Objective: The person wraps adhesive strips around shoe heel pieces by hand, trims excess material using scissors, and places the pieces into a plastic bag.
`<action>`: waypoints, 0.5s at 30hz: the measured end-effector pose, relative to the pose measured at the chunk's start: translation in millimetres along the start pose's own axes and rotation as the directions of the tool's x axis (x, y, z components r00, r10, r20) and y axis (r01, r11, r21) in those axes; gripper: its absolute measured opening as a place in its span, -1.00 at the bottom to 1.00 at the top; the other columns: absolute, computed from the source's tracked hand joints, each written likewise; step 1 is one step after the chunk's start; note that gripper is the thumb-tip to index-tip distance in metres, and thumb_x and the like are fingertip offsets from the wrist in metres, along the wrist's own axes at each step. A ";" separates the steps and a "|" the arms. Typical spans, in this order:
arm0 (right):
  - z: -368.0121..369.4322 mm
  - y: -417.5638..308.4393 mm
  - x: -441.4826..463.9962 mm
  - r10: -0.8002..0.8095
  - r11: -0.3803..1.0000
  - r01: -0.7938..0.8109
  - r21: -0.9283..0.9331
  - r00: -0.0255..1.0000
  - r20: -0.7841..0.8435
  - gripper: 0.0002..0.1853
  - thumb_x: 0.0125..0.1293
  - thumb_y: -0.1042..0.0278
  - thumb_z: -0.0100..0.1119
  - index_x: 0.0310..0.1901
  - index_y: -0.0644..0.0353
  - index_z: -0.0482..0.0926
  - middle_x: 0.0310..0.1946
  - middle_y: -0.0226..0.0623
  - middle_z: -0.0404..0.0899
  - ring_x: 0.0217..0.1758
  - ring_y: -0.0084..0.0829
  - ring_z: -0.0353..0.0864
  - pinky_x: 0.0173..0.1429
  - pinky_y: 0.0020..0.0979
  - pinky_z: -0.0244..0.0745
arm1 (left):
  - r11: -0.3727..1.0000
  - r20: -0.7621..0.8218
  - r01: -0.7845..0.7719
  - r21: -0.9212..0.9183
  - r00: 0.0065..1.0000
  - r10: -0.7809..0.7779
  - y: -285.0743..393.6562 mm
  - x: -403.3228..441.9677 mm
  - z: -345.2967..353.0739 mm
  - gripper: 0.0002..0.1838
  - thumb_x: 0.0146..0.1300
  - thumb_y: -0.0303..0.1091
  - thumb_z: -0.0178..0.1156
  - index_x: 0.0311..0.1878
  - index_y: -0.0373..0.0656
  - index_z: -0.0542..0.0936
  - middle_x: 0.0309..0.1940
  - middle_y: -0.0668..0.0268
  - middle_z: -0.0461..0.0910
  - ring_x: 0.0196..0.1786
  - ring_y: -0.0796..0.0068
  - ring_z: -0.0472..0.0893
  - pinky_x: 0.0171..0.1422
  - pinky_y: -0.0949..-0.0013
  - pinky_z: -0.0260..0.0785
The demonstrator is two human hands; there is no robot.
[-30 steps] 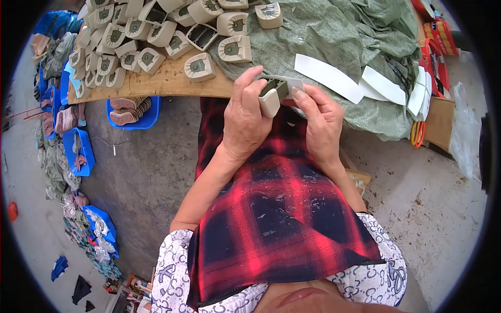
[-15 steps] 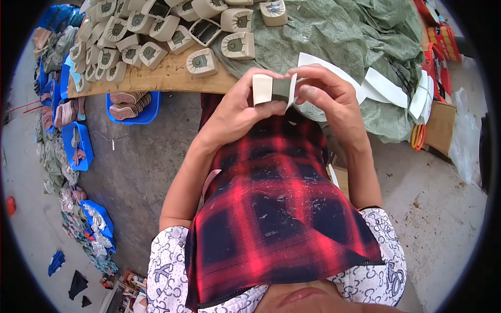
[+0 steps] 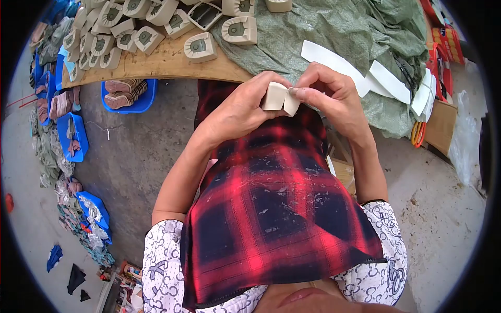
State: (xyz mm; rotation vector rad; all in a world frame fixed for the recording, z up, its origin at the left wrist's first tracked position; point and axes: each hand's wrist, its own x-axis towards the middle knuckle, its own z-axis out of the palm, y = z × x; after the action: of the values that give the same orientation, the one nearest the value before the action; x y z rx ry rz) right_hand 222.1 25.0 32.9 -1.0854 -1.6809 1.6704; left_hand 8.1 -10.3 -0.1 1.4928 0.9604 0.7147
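Observation:
My left hand is closed around a small cream block-shaped piece, which looks like a covered shoe heel. It is held above the apron, just off the table edge. At its right side a thin cream flap stands out. My right hand pinches the upper part of this flap between thumb and fingers. The side of the piece facing away from me is hidden. Similar cream pieces with grey-green centres and pleated edges are piled on the table, the nearest single one by its front edge.
The wooden table is partly covered by a green woven sheet. White strips lie on the sheet to the right. Blue baskets stand on the floor at left, one with striped pink shoes. A cardboard box is at right.
The cream piece has turned in my left hand, so its grey-green part no longer shows. My right fingers have closed on the flap. The view has shifted slightly.

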 end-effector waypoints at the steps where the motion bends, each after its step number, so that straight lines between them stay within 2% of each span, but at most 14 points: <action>1: 0.8 0.9 -0.3 0.023 1.000 -0.023 -0.003 1.000 -0.005 -0.88 0.28 0.41 0.27 -0.30 0.28 0.60 -0.38 -0.48 0.54 -0.30 -0.69 0.50 -0.19 -0.56 0.40 | 1.000 0.001 0.017 0.008 1.000 -0.017 -0.4 -0.1 0.2 -0.50 0.10 -0.60 0.33 0.13 -0.19 0.46 -0.02 0.26 0.57 0.05 0.44 0.56 0.14 0.35 0.41; 2: 1.3 2.1 0.2 0.043 0.999 -0.043 0.012 0.999 -0.002 -0.87 0.28 0.39 0.27 -0.30 0.28 0.58 -0.38 -0.47 0.54 -0.30 -0.70 0.49 -0.19 -0.56 0.39 | 0.999 0.002 0.034 0.017 0.999 -0.034 -0.5 -0.1 0.1 -0.50 0.09 -0.60 0.34 0.13 -0.19 0.46 -0.03 0.24 0.58 0.04 0.43 0.57 0.13 0.35 0.41; 5: 5.7 5.2 1.5 0.089 0.991 -0.085 0.103 0.995 -0.035 -0.82 0.27 0.35 0.28 -0.29 0.27 0.54 -0.39 -0.45 0.52 -0.30 -0.68 0.48 -0.19 -0.56 0.39 | 0.998 -0.091 -0.058 0.039 0.994 0.061 -1.0 1.3 2.8 -0.59 0.10 -0.53 0.37 0.03 -0.23 0.49 -0.14 0.18 0.58 -0.06 0.25 0.61 0.03 0.30 0.44; 7: 19.6 7.0 7.0 0.105 0.971 -0.079 0.228 0.989 -0.105 -0.81 0.26 0.34 0.28 -0.27 0.27 0.52 -0.38 -0.42 0.50 -0.30 -0.63 0.47 -0.17 -0.53 0.39 | 0.992 -0.158 -0.125 0.025 0.979 0.127 -2.0 6.4 7.1 -0.58 0.10 -0.53 0.37 0.04 -0.24 0.49 -0.14 0.19 0.58 -0.06 0.28 0.61 0.03 0.31 0.44; 8: 26.0 15.2 10.5 -0.054 0.994 0.073 0.080 0.975 -0.217 -0.80 0.25 0.34 0.29 -0.25 0.26 0.51 -0.34 -0.39 0.49 -0.27 -0.59 0.47 -0.15 -0.52 0.38 | 0.987 -0.195 -0.157 0.019 0.968 0.157 -1.9 8.3 9.6 -0.58 0.10 -0.53 0.37 0.04 -0.24 0.49 -0.15 0.19 0.58 -0.06 0.30 0.61 0.02 0.31 0.44; 10: 39.1 36.2 18.7 -0.398 0.912 0.323 -0.252 0.847 -0.354 -0.78 0.23 0.34 0.30 -0.20 0.25 0.50 -0.27 -0.34 0.47 -0.21 -0.52 0.46 -0.10 -0.49 0.38 | 0.992 -0.276 -0.112 -0.064 0.957 0.090 2.7 8.5 14.3 -0.57 0.11 -0.53 0.37 0.05 -0.25 0.48 -0.14 0.21 0.58 -0.06 0.37 0.60 0.03 0.33 0.44; 13: 62.3 36.5 23.9 -0.410 0.911 0.332 -0.245 0.792 -0.452 -0.70 0.20 0.35 0.32 -0.07 0.22 0.49 -0.16 -0.25 0.41 -0.10 -0.42 0.43 -0.04 -0.43 0.37 | 0.975 -0.383 -0.072 -0.212 0.924 -0.015 -7.1 6.4 18.6 -0.56 0.13 -0.52 0.37 0.08 -0.24 0.47 -0.12 0.25 0.58 -0.03 0.47 0.58 0.06 0.37 0.45; 14: 61.9 36.9 19.9 -0.436 0.882 0.307 -0.358 0.819 -0.373 -0.51 0.18 0.33 0.37 0.13 0.18 0.44 0.01 -0.22 0.38 0.02 -0.38 0.42 0.06 -0.40 0.37 | 0.963 -0.411 -0.063 -0.264 0.910 -0.053 -11.8 5.1 18.9 -0.56 0.14 -0.51 0.37 0.09 -0.24 0.46 -0.10 0.27 0.58 -0.02 0.50 0.58 0.07 0.38 0.45; 15: 65.6 34.2 15.9 -0.340 0.940 0.314 -0.133 0.848 -0.406 -0.44 0.16 0.32 0.38 0.19 0.17 0.41 0.06 -0.21 0.36 0.05 -0.35 0.42 0.10 -0.37 0.37 | 0.954 -0.405 -0.068 -0.291 0.912 -0.058 -11.9 4.9 18.1 -0.54 0.17 -0.53 0.34 0.12 -0.25 0.43 -0.08 0.25 0.58 -0.04 0.47 0.60 0.05 0.38 0.48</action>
State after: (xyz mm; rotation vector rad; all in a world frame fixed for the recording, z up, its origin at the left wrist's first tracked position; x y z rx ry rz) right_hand 165.4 -1.3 -9.7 -1.0293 -1.5302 1.0787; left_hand 23.9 -14.8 -15.0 1.0960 1.1030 1.1564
